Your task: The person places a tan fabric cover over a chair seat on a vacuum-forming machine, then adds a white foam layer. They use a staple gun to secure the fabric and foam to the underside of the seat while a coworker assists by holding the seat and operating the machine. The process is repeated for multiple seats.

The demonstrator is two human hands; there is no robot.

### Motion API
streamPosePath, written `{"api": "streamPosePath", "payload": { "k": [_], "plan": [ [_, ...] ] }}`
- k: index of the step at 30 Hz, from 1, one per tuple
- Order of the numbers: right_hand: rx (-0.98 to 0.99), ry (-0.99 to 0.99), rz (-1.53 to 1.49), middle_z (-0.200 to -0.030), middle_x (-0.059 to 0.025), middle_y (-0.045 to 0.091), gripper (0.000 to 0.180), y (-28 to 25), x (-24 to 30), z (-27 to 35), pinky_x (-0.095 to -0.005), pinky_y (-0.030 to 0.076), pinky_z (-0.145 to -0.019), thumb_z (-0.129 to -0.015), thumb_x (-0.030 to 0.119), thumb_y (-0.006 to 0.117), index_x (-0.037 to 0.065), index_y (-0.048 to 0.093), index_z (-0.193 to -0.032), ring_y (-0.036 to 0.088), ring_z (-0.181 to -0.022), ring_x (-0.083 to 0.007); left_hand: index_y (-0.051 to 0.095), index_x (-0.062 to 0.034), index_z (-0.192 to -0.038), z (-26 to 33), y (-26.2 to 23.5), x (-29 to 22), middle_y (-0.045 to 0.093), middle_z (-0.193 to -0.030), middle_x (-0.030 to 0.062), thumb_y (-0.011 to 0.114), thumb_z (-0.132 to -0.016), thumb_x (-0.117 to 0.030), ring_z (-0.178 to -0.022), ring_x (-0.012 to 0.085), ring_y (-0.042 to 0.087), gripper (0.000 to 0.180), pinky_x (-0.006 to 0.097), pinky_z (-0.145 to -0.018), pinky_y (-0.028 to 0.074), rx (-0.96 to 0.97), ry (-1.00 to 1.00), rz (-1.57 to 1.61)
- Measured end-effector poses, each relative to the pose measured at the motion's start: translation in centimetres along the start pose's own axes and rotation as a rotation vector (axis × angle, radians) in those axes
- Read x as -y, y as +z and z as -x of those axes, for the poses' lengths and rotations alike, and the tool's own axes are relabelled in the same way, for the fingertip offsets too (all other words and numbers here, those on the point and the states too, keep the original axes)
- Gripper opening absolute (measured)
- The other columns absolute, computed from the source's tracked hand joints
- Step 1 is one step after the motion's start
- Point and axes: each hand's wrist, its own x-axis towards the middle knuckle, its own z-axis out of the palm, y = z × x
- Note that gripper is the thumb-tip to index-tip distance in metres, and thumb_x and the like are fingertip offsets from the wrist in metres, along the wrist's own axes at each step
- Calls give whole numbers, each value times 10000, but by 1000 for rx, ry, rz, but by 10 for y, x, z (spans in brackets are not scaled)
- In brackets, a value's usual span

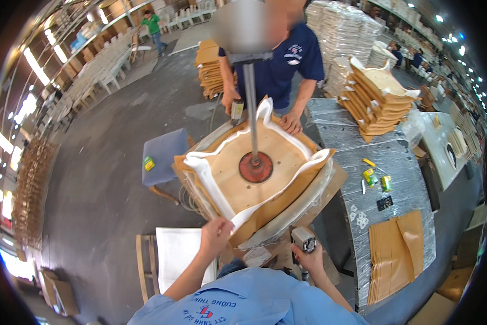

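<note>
An upturned chair seat (222,176) lies in front of me, a wooden panel with white padding and a tan cover (278,203) standing up around its edges. A metal rod ending in a red round pad (256,166) presses on its middle. At the near left corner, my left hand (216,235) has its fingers closed on the cover's edge. My right hand (310,260) is wrapped around a grey staple gun (303,240), held apart from the seat near its front right. Across from me, a co-worker's hand (291,123) rests on the far edge; the other holds a similar tool (237,109).
To the right, a plastic-covered table (335,135) bears stacked covered seats (379,97), small yellow-green boxes (386,183) and folded tan covers (395,254). A blue stool (167,151) stands left; a white-topped piece (181,254) is near my left forearm. A hose (186,200) hangs by the stand.
</note>
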Motion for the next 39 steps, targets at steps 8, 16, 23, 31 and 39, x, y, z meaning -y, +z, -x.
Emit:
{"api": "streamPosePath", "payload": {
  "k": [8,16,23,31,39],
  "plan": [
    [223,82,-6,-1150,-82,740,657,13,53,24,-265,562,-737,-851,67,869,22,597,-1447,665,-872,-93,725,-25,-1049,-18,-35,32,730,-1090,139,746,-909,-80,-1036,307,695,152,429,-908,549,-70,248,-280],
    [246,44,155,-1285,-120,747,737,44,42,54,-343,503,-1070,-847,178,894,34,574,-1495,673,-1210,-177,702,-78,-1146,-52,-14,58,638,-1233,157,771,-865,-148,-1224,383,578,297,504,-1086,434,196,583,-410],
    [-98,144,23,-815,-14,705,364,68,0,23,-275,489,-529,-906,153,841,6,712,-1213,607,-595,-80,699,-96,-1035,-73,17,73,625,-1049,86,754,-880,-158,-1068,327,591,176,479,-986,427,272,614,-349],
    [-197,196,116,-801,-29,712,276,59,6,3,-274,507,-542,-890,161,845,-16,725,-1064,623,-590,-84,706,-108,-1001,-73,61,56,618,-1011,83,758,-887,-217,-1058,307,593,167,464,-973,430,338,658,-312],
    [-138,216,148,-839,-41,724,437,54,2,-16,-280,520,-545,-882,164,850,-20,690,-1245,637,-613,-83,731,-94,-961,-93,116,22,616,-994,96,759,-884,-333,-1056,300,587,252,447,-961,433,484,718,-415]
  ]
}}
